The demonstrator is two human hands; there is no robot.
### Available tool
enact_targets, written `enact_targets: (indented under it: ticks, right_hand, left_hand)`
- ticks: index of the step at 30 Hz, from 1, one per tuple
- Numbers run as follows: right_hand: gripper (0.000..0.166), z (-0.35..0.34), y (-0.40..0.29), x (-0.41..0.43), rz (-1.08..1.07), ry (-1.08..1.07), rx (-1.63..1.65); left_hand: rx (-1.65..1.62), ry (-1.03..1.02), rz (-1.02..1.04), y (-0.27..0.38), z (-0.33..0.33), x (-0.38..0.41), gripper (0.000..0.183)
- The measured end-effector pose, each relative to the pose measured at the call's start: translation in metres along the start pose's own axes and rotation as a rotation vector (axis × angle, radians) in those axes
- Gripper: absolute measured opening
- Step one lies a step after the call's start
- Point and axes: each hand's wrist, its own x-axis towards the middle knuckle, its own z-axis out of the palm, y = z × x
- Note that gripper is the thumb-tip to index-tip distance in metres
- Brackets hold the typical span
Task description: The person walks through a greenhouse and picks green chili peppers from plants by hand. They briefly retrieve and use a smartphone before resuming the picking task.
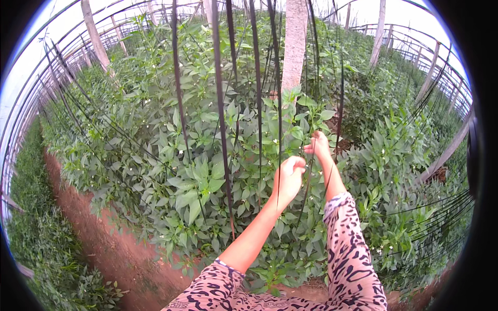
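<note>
My left hand (290,178) is raised in front of the leafy pepper plants (237,171), its fingers curled in. Whether anything is between those fingers is hidden. Slightly farther out and to the right, my right hand (320,145) is closed at the upper leaves of a pepper shoot (305,116). A thin black string (308,186) runs down from its fingertips, past the right side of my left hand. Another black string (279,132) hangs in front of my left hand and wrist. Both forearms show below patterned sleeves (352,252).
More black strings (220,97) hang from above across the view. A pale post (294,46) rises among the plants behind my hands, and a leaning post (447,149) stands at the right. A bare soil path (101,248) runs along the left, with another plant row (42,241) beyond it.
</note>
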Motion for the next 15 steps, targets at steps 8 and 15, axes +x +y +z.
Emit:
enact_targets:
  ticks: [8,15]
  right_hand:
    - [0.020,0.022,0.041,-0.014,-0.054,-0.044,0.080]
    - [0.029,0.012,0.061,-0.056,-0.152,-0.153,-0.018]
  left_hand:
    - [0.430,0.208,0.238,-0.057,0.009,0.130,0.041]
    - [0.636,-0.009,0.321,-0.047,0.010,0.160,0.018]
